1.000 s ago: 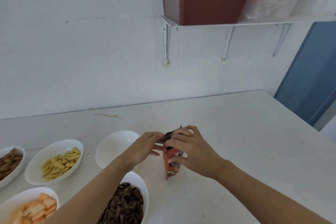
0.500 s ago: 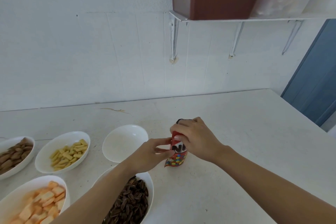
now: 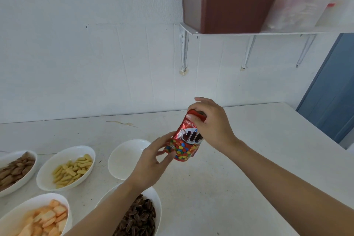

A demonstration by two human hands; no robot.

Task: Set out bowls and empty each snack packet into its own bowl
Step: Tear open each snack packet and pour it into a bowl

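Note:
A red snack packet [image 3: 186, 140] printed with coloured candies is held upright above the white counter. My right hand [image 3: 212, 124] grips its top edge from the right. My left hand [image 3: 151, 161] holds the packet's lower left side with thumb and fingers. Just left of the packet stands an empty white bowl [image 3: 124, 159]. Below my left wrist, a bowl of dark seeds [image 3: 141, 216] is partly hidden by my forearm.
Left of the empty bowl are a bowl of yellow sticks [image 3: 67, 168], a bowl of brown biscuits [image 3: 13, 172] and a bowl of orange crackers [image 3: 38, 216]. A shelf [image 3: 249, 33] with a brown box [image 3: 229, 0] hangs above. The counter [image 3: 268, 140] runs right toward a blue door [image 3: 333, 92].
The packet has turned upright and risen, showing its printed front. My right hand moved to its top and my left hand dropped to its lower side. The camera tilted upward.

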